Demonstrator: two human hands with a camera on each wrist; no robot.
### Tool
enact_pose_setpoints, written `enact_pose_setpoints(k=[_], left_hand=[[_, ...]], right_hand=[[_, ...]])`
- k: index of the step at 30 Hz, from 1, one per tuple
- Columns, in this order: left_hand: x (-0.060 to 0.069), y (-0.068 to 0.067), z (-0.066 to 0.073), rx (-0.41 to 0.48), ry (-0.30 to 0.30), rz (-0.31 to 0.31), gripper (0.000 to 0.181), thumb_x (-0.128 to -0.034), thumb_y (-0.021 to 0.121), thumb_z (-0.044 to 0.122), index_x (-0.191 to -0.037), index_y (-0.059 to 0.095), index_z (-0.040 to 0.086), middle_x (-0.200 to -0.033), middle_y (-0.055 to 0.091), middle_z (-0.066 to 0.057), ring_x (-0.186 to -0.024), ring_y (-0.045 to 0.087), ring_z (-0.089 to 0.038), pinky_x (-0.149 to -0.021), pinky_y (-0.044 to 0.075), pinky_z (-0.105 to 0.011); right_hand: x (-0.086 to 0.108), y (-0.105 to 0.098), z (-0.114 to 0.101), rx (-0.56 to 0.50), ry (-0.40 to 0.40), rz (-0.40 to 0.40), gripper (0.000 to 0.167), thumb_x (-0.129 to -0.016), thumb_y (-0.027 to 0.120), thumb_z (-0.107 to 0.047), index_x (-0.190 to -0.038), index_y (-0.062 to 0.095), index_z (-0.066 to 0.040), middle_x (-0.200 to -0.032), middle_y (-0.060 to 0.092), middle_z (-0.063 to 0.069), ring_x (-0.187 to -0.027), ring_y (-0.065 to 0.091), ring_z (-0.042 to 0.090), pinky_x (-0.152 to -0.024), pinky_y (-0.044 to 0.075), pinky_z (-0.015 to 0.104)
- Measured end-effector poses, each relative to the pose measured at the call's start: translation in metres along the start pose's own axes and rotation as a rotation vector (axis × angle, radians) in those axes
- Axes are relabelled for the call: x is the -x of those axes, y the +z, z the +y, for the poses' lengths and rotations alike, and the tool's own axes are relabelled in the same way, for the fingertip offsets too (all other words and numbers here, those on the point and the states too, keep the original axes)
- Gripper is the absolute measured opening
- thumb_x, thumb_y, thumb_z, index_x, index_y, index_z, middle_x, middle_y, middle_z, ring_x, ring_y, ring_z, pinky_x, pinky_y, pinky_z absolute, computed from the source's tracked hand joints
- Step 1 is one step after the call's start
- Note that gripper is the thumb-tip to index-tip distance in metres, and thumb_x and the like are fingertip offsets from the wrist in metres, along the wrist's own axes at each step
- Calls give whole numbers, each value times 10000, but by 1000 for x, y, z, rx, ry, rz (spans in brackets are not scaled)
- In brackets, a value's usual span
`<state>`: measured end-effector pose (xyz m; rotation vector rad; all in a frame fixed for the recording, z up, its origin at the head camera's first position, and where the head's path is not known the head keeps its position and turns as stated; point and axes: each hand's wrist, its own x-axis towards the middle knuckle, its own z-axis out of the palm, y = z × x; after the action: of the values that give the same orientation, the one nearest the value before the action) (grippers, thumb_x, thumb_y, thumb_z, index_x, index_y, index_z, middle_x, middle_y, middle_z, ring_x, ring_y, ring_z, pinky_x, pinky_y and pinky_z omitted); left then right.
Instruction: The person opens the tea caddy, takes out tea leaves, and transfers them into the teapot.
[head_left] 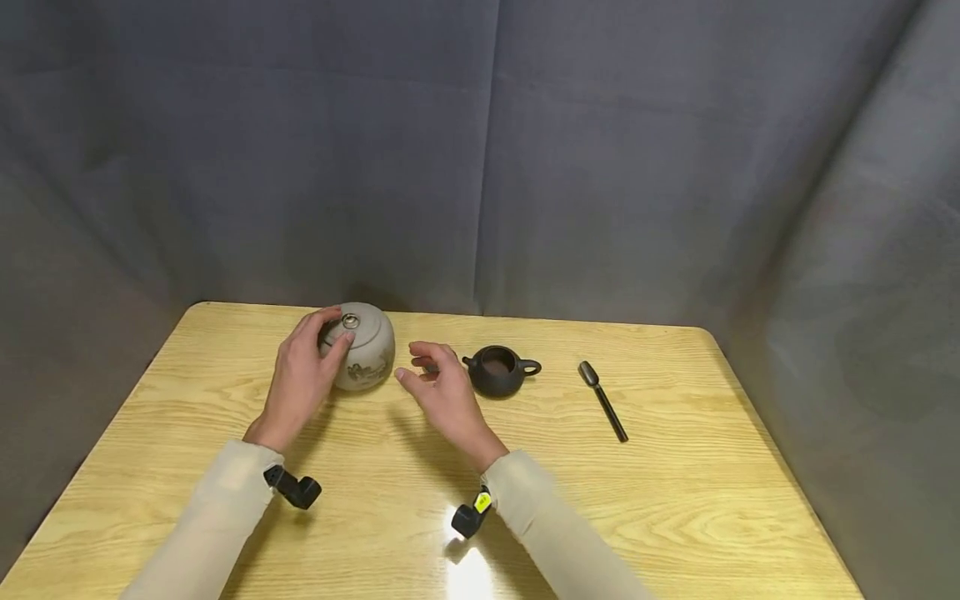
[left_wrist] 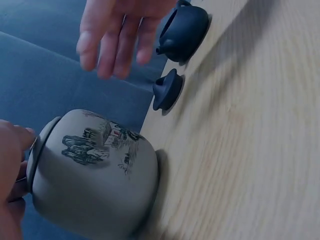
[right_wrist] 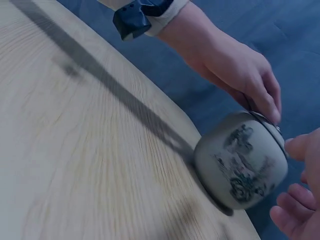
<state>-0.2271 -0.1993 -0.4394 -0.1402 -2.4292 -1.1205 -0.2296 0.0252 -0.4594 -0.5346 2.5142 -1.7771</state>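
Note:
A grey clay jar [head_left: 369,367] with a painted landscape stands at the back left of the table, its lid [head_left: 362,323] on top. My left hand [head_left: 303,371] reaches over the jar and holds the lid by its rim, thumb and fingers on either side of the knob. Between the jar and a dark teapot [head_left: 497,382], my right hand [head_left: 446,400] hovers with loosely bent fingers and holds nothing. A small dark teapot lid [left_wrist: 167,91] lies on the table beside the teapot; in the head view the right hand mostly hides it. The teapot's top is uncovered.
To the right of the teapot lies a dark scoop [head_left: 603,402] with a long handle. The wooden table [head_left: 675,483] ends at the back against a grey curtain [head_left: 600,167], which also hangs along both sides.

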Motion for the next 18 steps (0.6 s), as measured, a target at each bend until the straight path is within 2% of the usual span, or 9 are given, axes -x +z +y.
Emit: enact_pose_setpoints(k=[5,9,15,18], left_hand=[[-10,2,-4,-30,26,-31,384,-1086,641,191,-1403,630,-26,-1506,610,-234,-1436,558,-444,-1192,436,-612],[-17,0,-4,-25,35,-60,337,-1094,623,186,-1359,664,-18,-1485,629,-222,-1412,578,-441,-1176,449,-617],[-25,-3,-1,-10,27,-107,308,-1094,627,194,-1306,662,-26,-1454,641,-221,-1375,601,-433,-1165,466,-600],[-27,-5,3,-6,-2,-148,312,-1092,633,212,-1289,642,-29,-1471,634,-220,-1389,591,-429,-1183,452,-590]], right_hand=[[-15,24,-3,-5,52,-33,691,-1016,747,-349,-1596,458,-109,-1591,483,104,-1474,508,339,-1179,489,513],[-25,40,-6,26,62,-41,802,-994,767,-393,-1644,375,-133,-1658,395,110,-1515,467,332,-1196,470,534],[-39,58,-10,71,11,-2,867,-983,772,-380,-1669,307,-123,-1694,333,115,-1478,478,287,-1195,471,480],[-43,65,-11,113,-22,31,885,-967,781,-374,-1664,313,-94,-1705,327,123,-1496,454,296,-1209,458,483]])
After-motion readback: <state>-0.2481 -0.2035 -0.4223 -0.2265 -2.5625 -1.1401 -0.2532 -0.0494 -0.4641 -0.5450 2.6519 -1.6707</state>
